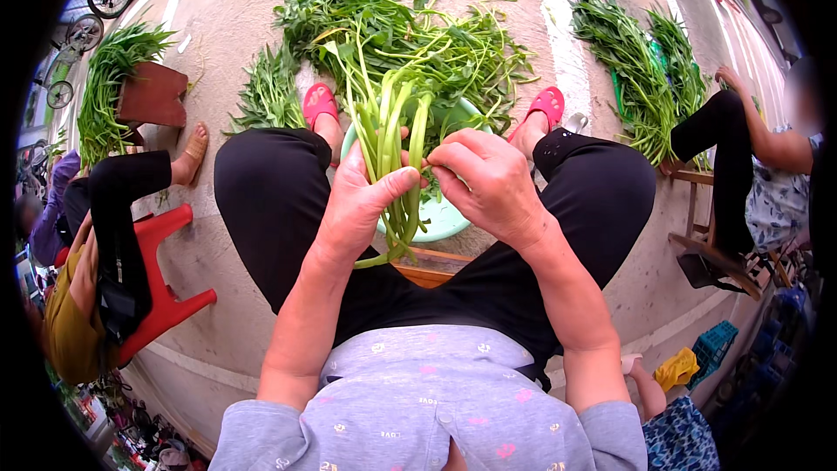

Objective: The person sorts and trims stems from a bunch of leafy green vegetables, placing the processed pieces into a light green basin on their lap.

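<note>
My left hand (pixel 356 199) is closed around a bunch of long green leafy-vegetable stems (pixel 390 124), likely water spinach, its thumb across the front. The bunch stands nearly upright over my lap, cut ends down. At its right side, my right hand (pixel 490 176) pinches a thin strand (pixel 426 166) between thumb and fingertips; what the strand is cannot be made out. Beneath both hands is a pale green plastic basin (pixel 448 217) with some leaves in it, partly covered by the hands and bunch. Beyond it, a large loose heap of the same greens (pixel 392 26) lies on the ground.
A smaller bundle (pixel 271 88) lies left of the heap. At left, a person sits on a red plastic stool (pixel 163 235) near greens on a reddish-brown box (pixel 153 93). At right, another person sits beside bundled greens (pixel 628 65). A blue-green crate (pixel 714 347) stands behind at right.
</note>
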Demonstrator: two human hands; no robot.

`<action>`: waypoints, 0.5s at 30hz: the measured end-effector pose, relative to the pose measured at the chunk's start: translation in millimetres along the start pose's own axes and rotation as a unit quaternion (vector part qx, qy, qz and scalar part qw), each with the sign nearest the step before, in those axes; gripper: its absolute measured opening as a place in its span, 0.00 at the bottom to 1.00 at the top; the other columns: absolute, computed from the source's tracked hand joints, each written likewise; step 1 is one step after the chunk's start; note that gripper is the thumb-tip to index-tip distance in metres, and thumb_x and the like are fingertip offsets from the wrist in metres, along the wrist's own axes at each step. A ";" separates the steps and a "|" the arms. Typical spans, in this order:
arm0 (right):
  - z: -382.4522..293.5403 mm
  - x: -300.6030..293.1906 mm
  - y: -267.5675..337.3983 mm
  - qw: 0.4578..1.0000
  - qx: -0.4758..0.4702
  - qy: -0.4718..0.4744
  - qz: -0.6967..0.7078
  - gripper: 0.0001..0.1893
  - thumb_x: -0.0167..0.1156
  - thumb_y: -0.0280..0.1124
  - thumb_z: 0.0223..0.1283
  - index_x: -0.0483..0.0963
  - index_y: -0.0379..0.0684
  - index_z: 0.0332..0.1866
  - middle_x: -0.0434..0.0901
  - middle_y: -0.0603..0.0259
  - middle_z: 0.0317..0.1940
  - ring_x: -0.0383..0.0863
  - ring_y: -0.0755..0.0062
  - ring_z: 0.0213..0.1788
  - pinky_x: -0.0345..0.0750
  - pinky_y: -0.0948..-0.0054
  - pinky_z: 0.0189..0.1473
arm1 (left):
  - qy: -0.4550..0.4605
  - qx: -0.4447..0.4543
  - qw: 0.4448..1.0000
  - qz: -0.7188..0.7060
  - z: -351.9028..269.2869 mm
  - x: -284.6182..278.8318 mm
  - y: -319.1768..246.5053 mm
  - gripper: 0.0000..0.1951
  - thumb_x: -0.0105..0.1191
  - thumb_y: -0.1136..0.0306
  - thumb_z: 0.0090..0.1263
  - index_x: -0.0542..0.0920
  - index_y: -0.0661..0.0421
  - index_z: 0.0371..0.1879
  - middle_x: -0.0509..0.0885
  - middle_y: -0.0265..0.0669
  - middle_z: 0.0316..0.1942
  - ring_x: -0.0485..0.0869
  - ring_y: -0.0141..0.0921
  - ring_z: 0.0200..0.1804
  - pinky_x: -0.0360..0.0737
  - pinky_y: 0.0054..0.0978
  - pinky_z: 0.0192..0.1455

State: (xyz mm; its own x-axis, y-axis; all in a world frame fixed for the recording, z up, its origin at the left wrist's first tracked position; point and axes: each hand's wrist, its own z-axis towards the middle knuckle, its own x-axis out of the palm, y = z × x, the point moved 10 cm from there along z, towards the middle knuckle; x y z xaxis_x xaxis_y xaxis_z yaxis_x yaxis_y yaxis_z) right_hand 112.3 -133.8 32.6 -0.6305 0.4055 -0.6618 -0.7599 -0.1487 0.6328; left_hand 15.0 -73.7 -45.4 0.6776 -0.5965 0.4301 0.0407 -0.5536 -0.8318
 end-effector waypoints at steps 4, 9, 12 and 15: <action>0.7 1.1 -1.0 1.000 0.007 0.001 0.012 0.08 0.63 0.19 0.44 0.73 0.39 0.32 0.75 0.60 0.28 0.77 0.60 0.30 0.75 0.68 0.33 | 0.003 0.002 1.000 -0.017 0.7 2.5 -0.5 0.22 0.58 0.74 0.61 0.67 0.61 0.53 0.79 0.36 0.40 0.80 0.27 0.40 0.77 0.23 0.46; -1.9 6.4 -10.2 0.995 0.049 0.028 0.077 0.06 0.62 0.22 0.47 0.73 0.39 0.31 0.73 0.60 0.26 0.77 0.60 0.29 0.74 0.68 0.31 | 0.005 0.013 1.000 0.004 2.1 2.2 0.4 0.23 0.59 0.74 0.60 0.68 0.60 0.54 0.79 0.35 0.41 0.79 0.25 0.41 0.76 0.21 0.47; -4.0 9.1 -12.7 0.995 0.058 0.041 0.077 0.06 0.62 0.23 0.47 0.72 0.39 0.30 0.73 0.60 0.25 0.76 0.60 0.27 0.73 0.68 0.30 | 0.006 0.006 1.000 0.012 2.9 1.0 3.5 0.24 0.59 0.74 0.60 0.68 0.60 0.55 0.80 0.34 0.41 0.79 0.24 0.42 0.75 0.20 0.47; -4.5 8.9 -10.0 0.997 0.061 0.023 0.051 0.07 0.62 0.23 0.44 0.71 0.40 0.28 0.71 0.60 0.23 0.75 0.59 0.25 0.72 0.67 0.29 | 0.004 0.006 1.000 0.008 4.6 0.4 7.0 0.24 0.59 0.74 0.60 0.68 0.60 0.55 0.80 0.33 0.40 0.79 0.23 0.42 0.75 0.20 0.47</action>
State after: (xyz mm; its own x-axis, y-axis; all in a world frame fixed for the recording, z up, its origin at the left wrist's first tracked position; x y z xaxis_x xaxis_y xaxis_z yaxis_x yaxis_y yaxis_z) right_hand 113.7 -132.8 18.6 -0.7118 0.3511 -0.6083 -0.6688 -0.0743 0.7397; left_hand 19.0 -75.2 -52.6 0.6719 -0.6099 0.4202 0.0396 -0.5369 -0.8427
